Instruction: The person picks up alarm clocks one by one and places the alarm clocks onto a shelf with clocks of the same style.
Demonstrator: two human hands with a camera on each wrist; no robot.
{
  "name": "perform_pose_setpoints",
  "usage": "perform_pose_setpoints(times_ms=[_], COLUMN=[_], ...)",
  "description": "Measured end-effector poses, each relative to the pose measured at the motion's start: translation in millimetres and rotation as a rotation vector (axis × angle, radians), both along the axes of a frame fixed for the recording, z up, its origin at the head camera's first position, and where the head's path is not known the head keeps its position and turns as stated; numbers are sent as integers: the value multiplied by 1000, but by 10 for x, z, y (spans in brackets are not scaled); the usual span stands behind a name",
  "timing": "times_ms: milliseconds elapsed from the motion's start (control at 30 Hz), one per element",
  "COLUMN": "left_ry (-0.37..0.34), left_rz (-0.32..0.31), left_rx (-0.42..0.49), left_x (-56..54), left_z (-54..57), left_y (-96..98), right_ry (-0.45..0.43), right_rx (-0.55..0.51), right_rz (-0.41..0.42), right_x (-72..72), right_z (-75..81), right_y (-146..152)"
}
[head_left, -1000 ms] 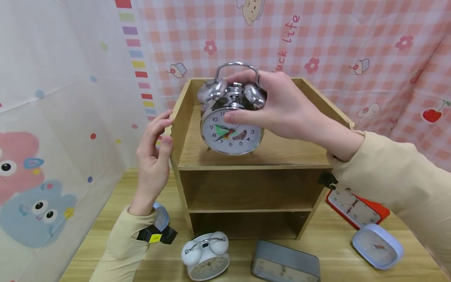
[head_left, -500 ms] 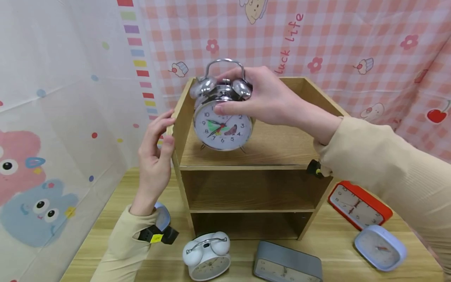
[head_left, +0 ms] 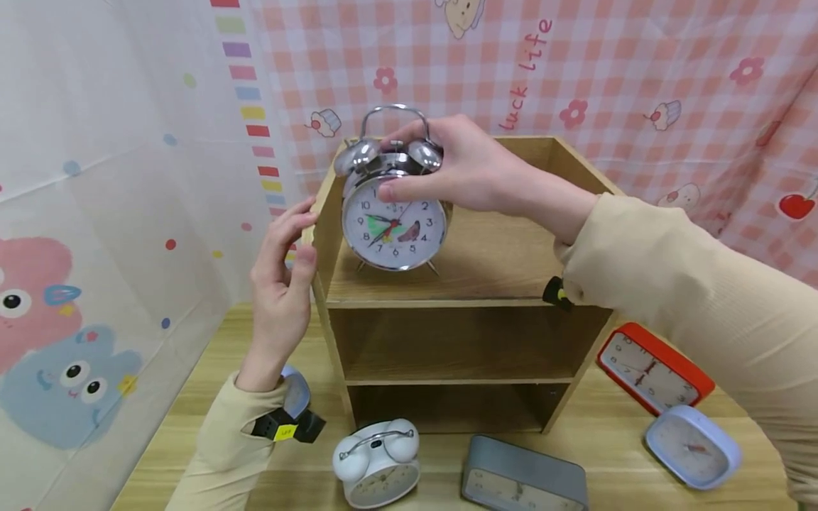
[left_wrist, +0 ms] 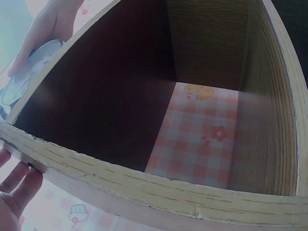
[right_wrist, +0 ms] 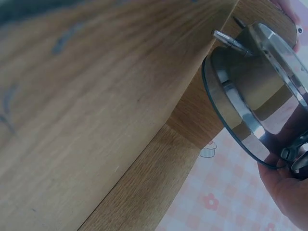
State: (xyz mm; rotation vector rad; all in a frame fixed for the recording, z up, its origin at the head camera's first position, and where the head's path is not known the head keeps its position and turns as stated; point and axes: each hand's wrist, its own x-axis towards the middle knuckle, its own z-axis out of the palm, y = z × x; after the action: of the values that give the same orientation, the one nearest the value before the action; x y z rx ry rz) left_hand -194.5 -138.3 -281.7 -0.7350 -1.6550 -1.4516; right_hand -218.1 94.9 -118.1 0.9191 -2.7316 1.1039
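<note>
A silver twin-bell alarm clock (head_left: 395,226) with a white dial stands upright over the top board of a small wooden shelf (head_left: 460,304), near its left side panel. My right hand (head_left: 469,167) grips the clock from its right, thumb across the upper dial and fingers behind, under the handle. In the right wrist view the clock's metal body (right_wrist: 255,91) shows from the side, its short legs close to the board. My left hand (head_left: 281,284) rests on the front edge of the left panel, fingers outside it, also seen in the left wrist view.
On the table before the shelf lie a white twin-bell clock (head_left: 377,465) and a grey box clock (head_left: 524,475). A red clock (head_left: 655,367) and a pale blue clock (head_left: 693,447) sit at right. Another blue clock (head_left: 296,392) is partly hidden behind the left wrist.
My right hand has carried the silver alarm clock left and slightly back, closer to the left panel. More of the red clock shows. The left hand has stayed in place.
</note>
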Motion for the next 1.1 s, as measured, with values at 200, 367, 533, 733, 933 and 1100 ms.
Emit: perform_pose_setpoints(times_ms=[200, 367, 533, 733, 933, 1100], left_ry=[-3, -4, -4, -5, -6, -8], left_rz=[6, 4, 4, 6, 13, 17], left_rx=[-4, -4, -5, 0, -3, -9], left_x=[8, 8, 5, 3, 6, 5], left_z=[-15, -20, -16, -18, -12, -6], left_y=[10, 13, 17, 16, 7, 2], right_ry=[-16, -39, -65, -79, -51, -32], right_rx=[-3, 10, 7, 1, 3, 11], right_rz=[12, 36, 37, 45, 70, 94], right_x=[-45, -73, -83, -95, -113, -129], right_z=[-4, -33, -47, -52, -48, -40], right_y=[-10, -17, -19, -23, -24, -17])
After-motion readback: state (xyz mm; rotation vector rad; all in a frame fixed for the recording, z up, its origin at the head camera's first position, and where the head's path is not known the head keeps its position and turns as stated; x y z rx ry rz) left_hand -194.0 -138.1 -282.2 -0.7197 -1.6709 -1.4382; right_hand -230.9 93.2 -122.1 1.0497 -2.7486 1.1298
